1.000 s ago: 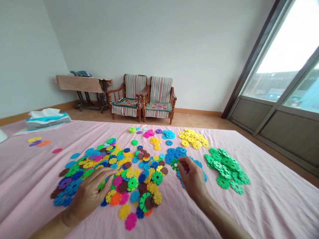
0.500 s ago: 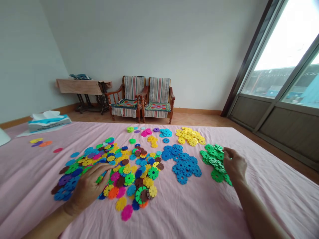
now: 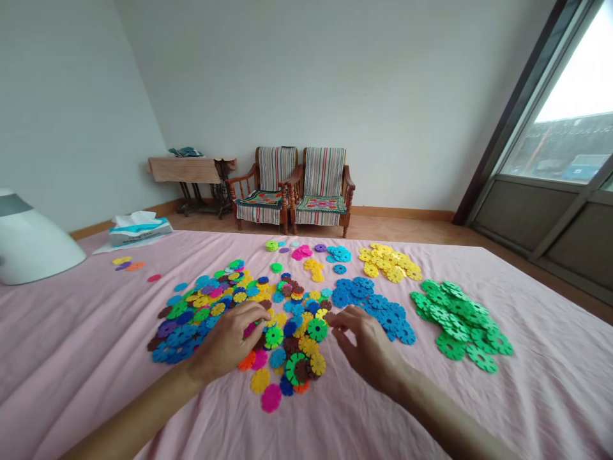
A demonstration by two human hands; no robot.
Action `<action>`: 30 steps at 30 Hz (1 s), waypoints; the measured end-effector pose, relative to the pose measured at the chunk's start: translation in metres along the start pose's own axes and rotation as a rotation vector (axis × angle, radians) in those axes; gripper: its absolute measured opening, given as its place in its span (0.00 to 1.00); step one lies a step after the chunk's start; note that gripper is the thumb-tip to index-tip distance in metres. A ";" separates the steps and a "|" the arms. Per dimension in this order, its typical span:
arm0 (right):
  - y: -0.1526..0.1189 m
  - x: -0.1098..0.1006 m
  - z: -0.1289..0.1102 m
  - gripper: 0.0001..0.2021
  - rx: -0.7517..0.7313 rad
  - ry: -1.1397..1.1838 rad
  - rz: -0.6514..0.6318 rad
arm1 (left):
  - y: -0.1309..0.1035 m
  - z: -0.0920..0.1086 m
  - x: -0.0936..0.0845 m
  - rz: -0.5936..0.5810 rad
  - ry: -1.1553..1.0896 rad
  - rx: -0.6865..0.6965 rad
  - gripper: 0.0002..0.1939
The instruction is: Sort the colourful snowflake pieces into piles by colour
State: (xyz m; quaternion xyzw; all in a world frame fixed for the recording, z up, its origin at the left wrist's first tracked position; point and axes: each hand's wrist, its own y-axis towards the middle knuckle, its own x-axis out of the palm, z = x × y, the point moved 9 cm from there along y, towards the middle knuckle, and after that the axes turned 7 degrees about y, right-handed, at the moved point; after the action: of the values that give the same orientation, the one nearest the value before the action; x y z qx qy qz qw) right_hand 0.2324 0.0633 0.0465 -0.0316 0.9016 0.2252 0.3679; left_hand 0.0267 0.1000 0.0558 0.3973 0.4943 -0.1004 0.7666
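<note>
At the near edge of the heap, a magenta, scallop-edged plastic disc (image 3: 271, 397) lies flat on the pink cloth-covered surface (image 3: 364, 434); the soft wrinkles seem no bar to flat pieces.

The bare left hand (image 3: 228, 342) arches over the mixed-colour heap of notched plastic discs (image 3: 274, 337), perhaps to keep its fingertips close to the pieces; its palm is hidden, so whether that grip holds anything I cannot tell. The bare right hand (image 3: 368, 348) comes to the heap's right side with thumb and forefinger parted, no disc visible between them; that grip looks unclosed, just beside a bright green, ring-shaped disc (image 3: 317, 329). Both hands sit low, probably because such thin pieces need fingertip handling.

Past the right hand lies a blue pile of round notched discs (image 3: 383, 313), with a green pile of round notched discs (image 3: 457, 319) farther right. Farther back is a yellow pile of round notched discs (image 3: 390, 262), and left of it a light-blue cluster of discs (image 3: 339, 254) and a small pink cluster of discs (image 3: 301, 252). Each is one hue with bare cloth around most of it, so colour appears to decide the placing; the gaps likely keep hues from mixing.
</note>
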 end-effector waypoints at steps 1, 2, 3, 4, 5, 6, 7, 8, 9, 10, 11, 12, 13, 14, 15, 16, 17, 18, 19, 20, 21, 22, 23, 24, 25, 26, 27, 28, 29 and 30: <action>-0.001 0.010 -0.012 0.11 -0.042 0.003 -0.035 | 0.003 0.004 0.004 -0.056 -0.027 0.016 0.07; -0.002 0.018 -0.021 0.10 -0.066 -0.002 -0.061 | 0.005 0.008 0.007 -0.109 -0.045 0.036 0.06; -0.003 0.023 -0.025 0.11 -0.071 -0.019 -0.071 | 0.006 0.011 0.010 -0.154 -0.057 0.057 0.07; -0.003 0.026 -0.026 0.12 -0.059 -0.042 -0.073 | 0.006 0.014 0.013 -0.188 -0.063 0.078 0.09; -0.002 0.028 -0.024 0.14 -0.034 -0.067 -0.071 | 0.005 0.015 0.015 -0.215 -0.065 0.096 0.11; -0.001 0.029 -0.021 0.15 -0.004 -0.093 -0.067 | 0.005 0.016 0.017 -0.229 -0.066 0.109 0.13; 0.000 0.030 -0.016 0.16 0.022 -0.113 -0.063 | 0.004 0.016 0.019 -0.237 -0.068 0.119 0.12; 0.002 0.030 -0.012 0.17 0.041 -0.127 -0.066 | 0.003 0.016 0.021 -0.237 -0.070 0.124 0.12; 0.004 0.031 -0.008 0.17 0.055 -0.135 -0.072 | 0.002 0.015 0.022 -0.234 -0.070 0.126 0.11; 0.005 0.032 -0.004 0.17 0.066 -0.141 -0.081 | 0.001 0.015 0.023 -0.229 -0.070 0.124 0.10; 0.006 0.032 -0.002 0.17 0.077 -0.147 -0.089 | 0.000 0.014 0.024 -0.227 -0.066 0.124 0.10; 0.007 0.033 0.001 0.17 0.084 -0.153 -0.095 | 0.000 0.015 0.025 -0.224 -0.061 0.129 0.10; 0.007 0.034 0.002 0.16 0.087 -0.161 -0.101 | -0.001 0.015 0.026 -0.218 -0.054 0.136 0.10; 0.007 0.035 0.003 0.15 0.083 -0.172 -0.104 | -0.001 0.016 0.026 -0.209 -0.049 0.143 0.10; 0.006 0.036 0.003 0.13 0.070 -0.185 -0.108 | -0.001 0.016 0.025 -0.196 -0.047 0.152 0.10; 0.005 0.037 0.003 0.12 0.050 -0.205 -0.110 | -0.001 0.017 0.024 -0.181 -0.048 0.160 0.10; 0.004 0.038 0.003 0.11 0.024 -0.230 -0.110 | -0.001 0.016 0.024 -0.168 -0.051 0.165 0.10; 0.003 0.040 0.002 0.10 -0.009 -0.262 -0.106 | -0.001 0.016 0.023 -0.154 -0.053 0.166 0.10; 0.002 0.041 0.001 0.09 -0.043 -0.298 -0.097 | -0.002 0.015 0.023 -0.143 -0.054 0.168 0.10; 0.001 0.042 0.000 0.09 -0.077 -0.335 -0.086 | -0.002 0.014 0.023 -0.136 -0.053 0.169 0.09; 0.000 0.042 -0.002 0.09 -0.107 -0.369 -0.067 | -0.003 0.012 0.023 -0.127 -0.051 0.168 0.09; 0.000 0.040 -0.003 0.09 -0.127 -0.394 -0.039 | -0.003 0.010 0.023 -0.115 -0.048 0.165 0.08; 0.000 0.036 -0.003 0.08 -0.132 -0.410 0.002 | -0.003 0.009 0.022 -0.096 -0.047 0.164 0.08; 0.001 0.029 -0.002 0.08 -0.121 -0.415 0.056 | -0.004 0.007 0.020 -0.067 -0.045 0.160 0.08; 0.003 0.020 0.001 0.09 -0.099 -0.410 0.116 | -0.004 0.005 0.018 -0.035 -0.041 0.155 0.08; 0.004 0.008 0.005 0.10 -0.067 -0.398 0.180 | -0.004 0.003 0.014 0.002 -0.036 0.148 0.07; 0.006 -0.006 0.011 0.11 -0.028 -0.382 0.242 | -0.004 0.001 0.011 0.039 -0.029 0.140 0.07; 0.007 -0.022 0.019 0.12 0.014 -0.367 0.297 | -0.004 -0.001 0.009 0.070 -0.021 0.131 0.07; 0.008 -0.040 0.029 0.13 0.060 -0.356 0.350 | -0.004 -0.003 0.007 0.095 -0.013 0.122 0.07; 0.007 -0.058 0.041 0.13 0.109 -0.358 0.403 | -0.004 -0.006 0.005 0.114 -0.003 0.110 0.06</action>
State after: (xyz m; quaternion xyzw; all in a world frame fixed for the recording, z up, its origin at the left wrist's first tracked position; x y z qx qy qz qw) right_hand 0.3000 0.0812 0.0629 0.2085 0.8212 0.2468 0.4704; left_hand 0.0231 0.1031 0.0484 0.4661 0.4634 -0.0844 0.7489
